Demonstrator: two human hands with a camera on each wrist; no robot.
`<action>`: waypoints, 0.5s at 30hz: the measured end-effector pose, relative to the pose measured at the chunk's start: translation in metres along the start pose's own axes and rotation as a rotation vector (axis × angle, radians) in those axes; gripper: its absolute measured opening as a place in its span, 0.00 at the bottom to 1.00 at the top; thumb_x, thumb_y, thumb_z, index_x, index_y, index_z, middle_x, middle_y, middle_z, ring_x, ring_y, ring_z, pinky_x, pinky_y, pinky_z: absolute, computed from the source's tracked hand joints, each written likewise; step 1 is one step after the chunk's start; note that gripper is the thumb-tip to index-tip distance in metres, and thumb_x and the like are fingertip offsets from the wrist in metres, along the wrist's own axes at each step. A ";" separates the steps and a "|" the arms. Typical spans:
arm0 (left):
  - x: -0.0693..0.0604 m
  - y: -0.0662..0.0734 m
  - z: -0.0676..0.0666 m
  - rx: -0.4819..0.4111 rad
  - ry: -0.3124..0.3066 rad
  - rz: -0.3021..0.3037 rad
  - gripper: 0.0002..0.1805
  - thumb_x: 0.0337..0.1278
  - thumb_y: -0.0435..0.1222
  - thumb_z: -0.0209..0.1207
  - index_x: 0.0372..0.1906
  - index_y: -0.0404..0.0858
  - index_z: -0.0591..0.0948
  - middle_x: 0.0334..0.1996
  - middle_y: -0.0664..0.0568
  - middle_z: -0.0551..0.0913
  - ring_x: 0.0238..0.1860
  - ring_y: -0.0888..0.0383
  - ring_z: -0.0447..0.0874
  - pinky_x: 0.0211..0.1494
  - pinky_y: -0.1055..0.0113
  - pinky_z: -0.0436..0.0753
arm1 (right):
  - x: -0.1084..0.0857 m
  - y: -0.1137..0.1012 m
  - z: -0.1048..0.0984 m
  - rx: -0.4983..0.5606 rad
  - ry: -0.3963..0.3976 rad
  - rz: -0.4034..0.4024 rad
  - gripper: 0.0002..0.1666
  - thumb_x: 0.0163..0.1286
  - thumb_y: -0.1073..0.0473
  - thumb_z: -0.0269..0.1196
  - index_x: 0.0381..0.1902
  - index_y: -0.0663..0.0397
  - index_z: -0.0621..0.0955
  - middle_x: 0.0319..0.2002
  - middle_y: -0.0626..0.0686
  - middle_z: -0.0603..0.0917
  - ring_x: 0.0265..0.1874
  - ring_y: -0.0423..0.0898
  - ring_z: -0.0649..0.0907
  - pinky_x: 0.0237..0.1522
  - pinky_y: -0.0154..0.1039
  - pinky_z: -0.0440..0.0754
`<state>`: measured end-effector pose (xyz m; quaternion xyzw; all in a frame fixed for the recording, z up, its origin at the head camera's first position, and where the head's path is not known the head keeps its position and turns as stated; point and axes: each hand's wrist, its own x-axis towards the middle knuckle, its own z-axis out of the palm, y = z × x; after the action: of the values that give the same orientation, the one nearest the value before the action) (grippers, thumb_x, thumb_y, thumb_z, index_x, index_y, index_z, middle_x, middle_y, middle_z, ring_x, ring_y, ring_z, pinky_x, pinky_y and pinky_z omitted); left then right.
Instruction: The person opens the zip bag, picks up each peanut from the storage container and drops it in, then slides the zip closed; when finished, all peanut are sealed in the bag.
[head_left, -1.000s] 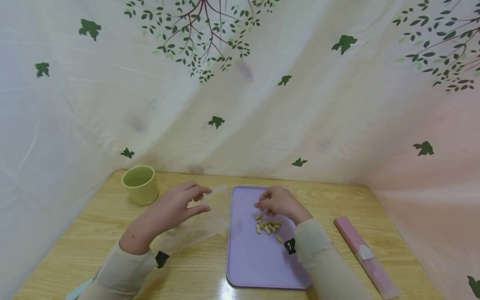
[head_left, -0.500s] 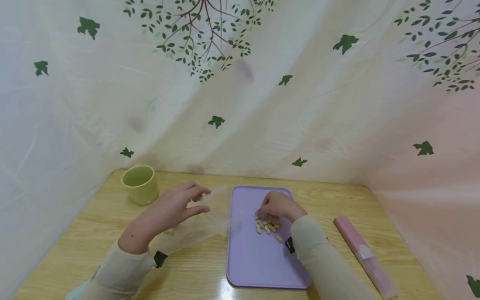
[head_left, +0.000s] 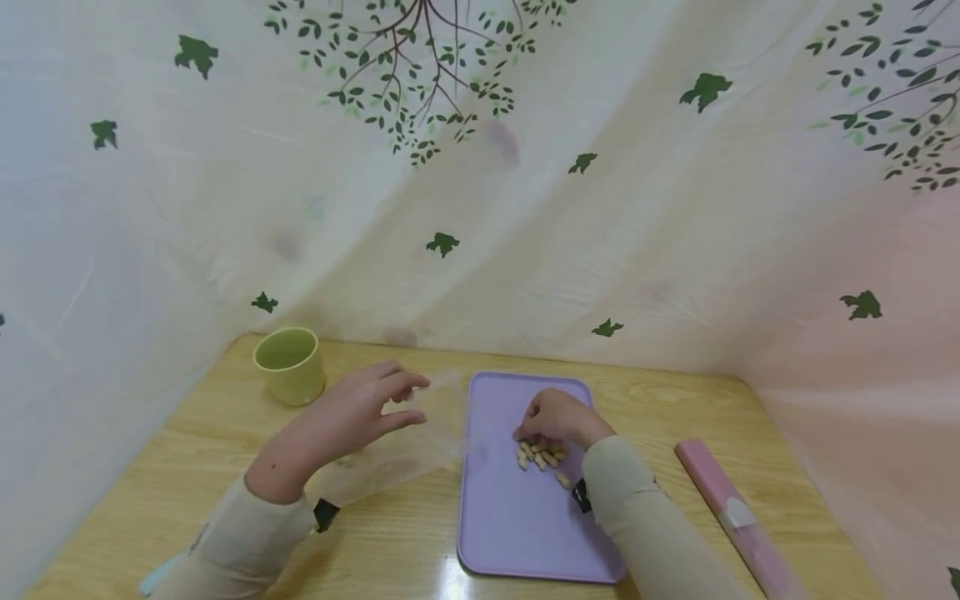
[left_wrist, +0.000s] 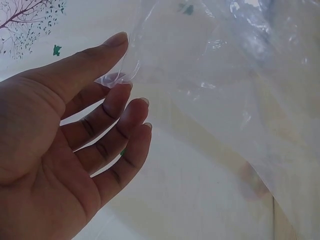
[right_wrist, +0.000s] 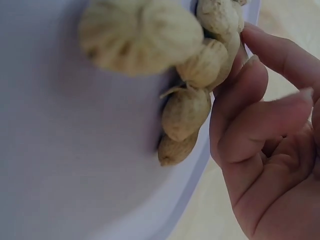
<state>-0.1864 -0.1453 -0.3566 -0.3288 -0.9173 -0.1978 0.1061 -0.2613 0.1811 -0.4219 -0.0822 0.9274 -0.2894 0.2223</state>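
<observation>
My left hand is held to the left of the tray and grips the edge of a clear plastic bag at its fingertips. Thumb and fingers stand apart, and the bag spreads to the right of them. Over the purple tray my right hand reaches down, fingers curled, among several unshelled peanuts. In the right wrist view its fingertips touch the peanuts and seem to pinch one, which the fingers partly hide. One peanut lies apart, nearer the right cuff.
A yellow-green cup stands at the back left of the wooden table. Right of the tray lies a long pink package with a white label. A pale blue item shows beside the left sleeve. A printed curtain hangs behind.
My right hand has come down from above the tray onto the peanuts, covering the one at the pile's back left. My left hand keeps its place with the bag. The head view has shifted slightly.
</observation>
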 end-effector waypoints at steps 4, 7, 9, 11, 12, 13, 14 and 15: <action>0.000 0.000 0.000 -0.013 -0.015 -0.020 0.22 0.69 0.44 0.70 0.61 0.38 0.85 0.44 0.52 0.86 0.45 0.57 0.86 0.50 0.58 0.89 | -0.002 -0.001 0.001 0.016 0.018 0.003 0.13 0.67 0.58 0.76 0.24 0.57 0.86 0.22 0.48 0.84 0.21 0.40 0.79 0.26 0.30 0.77; 0.000 -0.001 0.000 -0.009 -0.012 -0.020 0.22 0.69 0.44 0.70 0.61 0.39 0.85 0.44 0.52 0.86 0.45 0.57 0.86 0.50 0.58 0.89 | -0.003 -0.001 0.002 0.032 0.027 0.001 0.13 0.67 0.59 0.75 0.24 0.57 0.86 0.22 0.48 0.85 0.20 0.40 0.79 0.26 0.31 0.79; 0.000 -0.001 0.000 -0.007 -0.010 -0.018 0.22 0.68 0.44 0.70 0.61 0.39 0.85 0.44 0.52 0.86 0.44 0.57 0.86 0.50 0.58 0.89 | -0.004 -0.001 0.003 0.039 0.034 0.001 0.14 0.67 0.59 0.75 0.23 0.57 0.86 0.22 0.49 0.85 0.21 0.40 0.79 0.27 0.32 0.81; 0.001 -0.001 0.001 -0.004 -0.011 -0.017 0.22 0.68 0.45 0.70 0.61 0.39 0.85 0.44 0.53 0.86 0.44 0.58 0.86 0.50 0.59 0.89 | -0.005 -0.001 0.003 0.052 0.038 0.005 0.13 0.67 0.59 0.75 0.24 0.57 0.86 0.23 0.49 0.85 0.22 0.41 0.80 0.28 0.33 0.82; 0.001 -0.001 0.001 -0.004 -0.012 -0.017 0.22 0.69 0.45 0.70 0.61 0.39 0.85 0.44 0.53 0.86 0.44 0.58 0.86 0.50 0.59 0.89 | -0.006 -0.001 0.003 0.061 0.043 0.007 0.13 0.67 0.59 0.75 0.24 0.57 0.86 0.24 0.50 0.85 0.23 0.42 0.81 0.28 0.33 0.82; 0.001 -0.001 0.001 -0.006 -0.012 -0.016 0.22 0.69 0.44 0.70 0.61 0.39 0.85 0.44 0.53 0.86 0.45 0.58 0.86 0.50 0.59 0.89 | -0.007 -0.001 0.003 0.075 0.046 0.011 0.12 0.68 0.59 0.74 0.25 0.57 0.86 0.25 0.50 0.86 0.23 0.42 0.81 0.29 0.34 0.83; 0.001 -0.001 0.000 -0.008 -0.012 -0.016 0.22 0.69 0.44 0.70 0.61 0.39 0.85 0.44 0.53 0.86 0.45 0.58 0.86 0.50 0.58 0.89 | -0.009 -0.001 0.002 0.094 0.050 0.014 0.12 0.69 0.59 0.74 0.26 0.57 0.85 0.26 0.51 0.87 0.24 0.43 0.82 0.29 0.35 0.84; 0.001 0.000 0.000 -0.010 -0.011 -0.015 0.22 0.69 0.44 0.70 0.61 0.39 0.85 0.44 0.53 0.86 0.45 0.58 0.86 0.50 0.58 0.89 | -0.010 -0.001 0.001 0.114 0.054 0.013 0.11 0.70 0.60 0.72 0.27 0.57 0.86 0.27 0.52 0.88 0.25 0.44 0.83 0.30 0.36 0.85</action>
<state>-0.1878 -0.1447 -0.3566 -0.3235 -0.9194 -0.2013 0.0979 -0.2520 0.1819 -0.4185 -0.0553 0.9157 -0.3423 0.2032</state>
